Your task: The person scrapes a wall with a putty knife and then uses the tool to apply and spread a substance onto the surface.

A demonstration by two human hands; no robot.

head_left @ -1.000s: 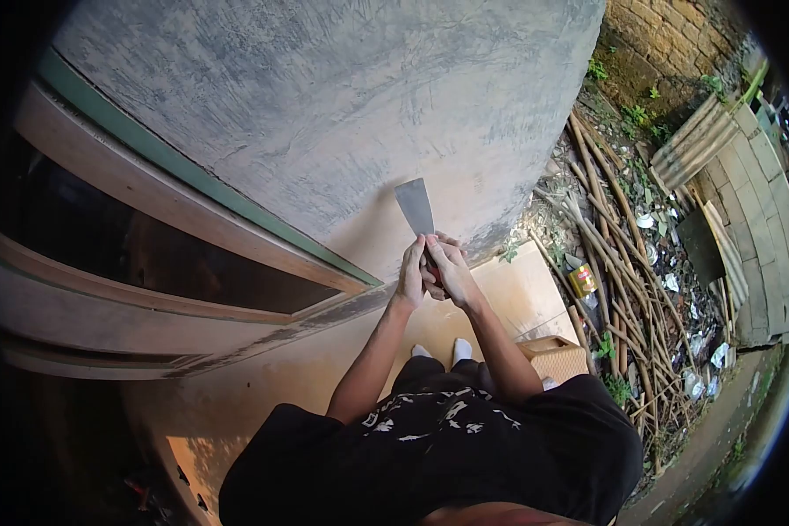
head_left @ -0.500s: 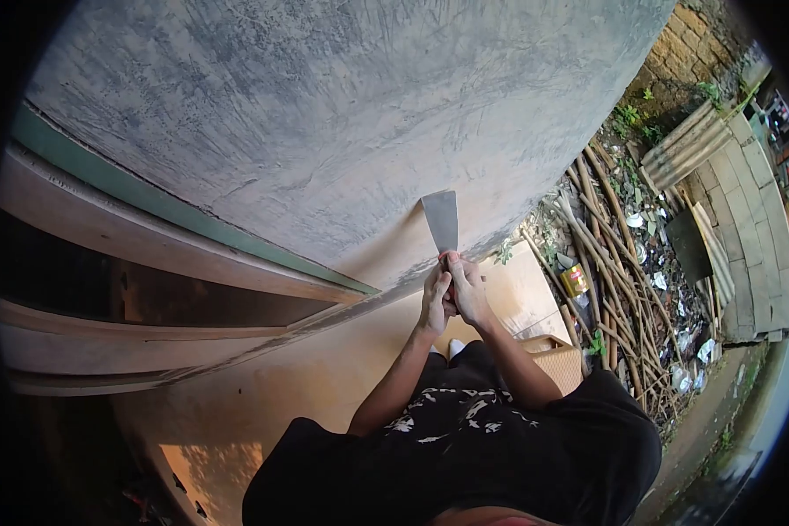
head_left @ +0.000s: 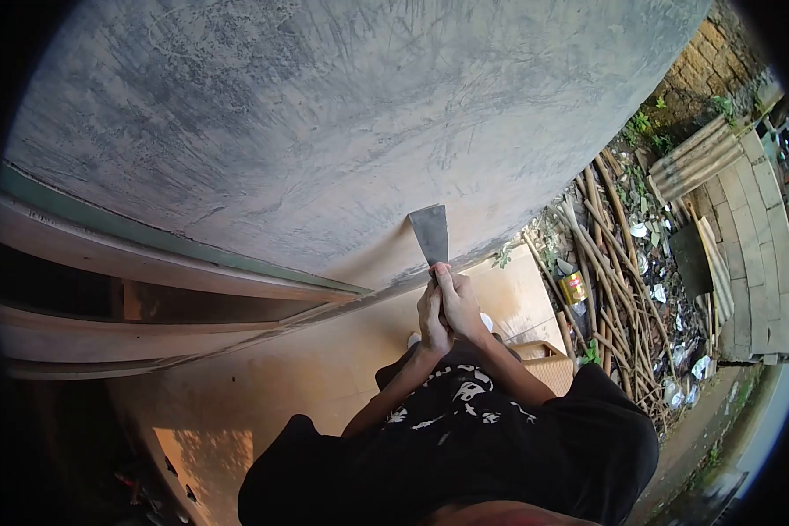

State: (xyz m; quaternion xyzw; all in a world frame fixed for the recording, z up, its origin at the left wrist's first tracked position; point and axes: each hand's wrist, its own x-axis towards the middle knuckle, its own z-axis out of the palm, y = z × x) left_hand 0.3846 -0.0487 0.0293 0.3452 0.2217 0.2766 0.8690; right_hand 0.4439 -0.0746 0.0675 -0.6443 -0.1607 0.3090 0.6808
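Note:
A scraper (head_left: 430, 235) with a wide, flat grey blade has its edge against the rough, blue-grey patched wall (head_left: 342, 114). My right hand (head_left: 462, 305) is closed around its handle, with the thumb up near the base of the blade. Just beside it, my left hand (head_left: 432, 317) is wrapped round the lower part of the same handle and touches the right hand. Most of the handle is hidden by the fingers.
On the left runs a window frame (head_left: 184, 250) with a green edge. Below lies a tiled floor (head_left: 307, 377) with a woven-looking tan box (head_left: 552, 373). Sticks (head_left: 618, 280), litter and a yellow container (head_left: 573, 287) lie to the right, near a block wall (head_left: 745, 228).
Both hands and the scraper have shifted slightly left and down in view. The camera view has also moved a little, and both feet now show further apart.

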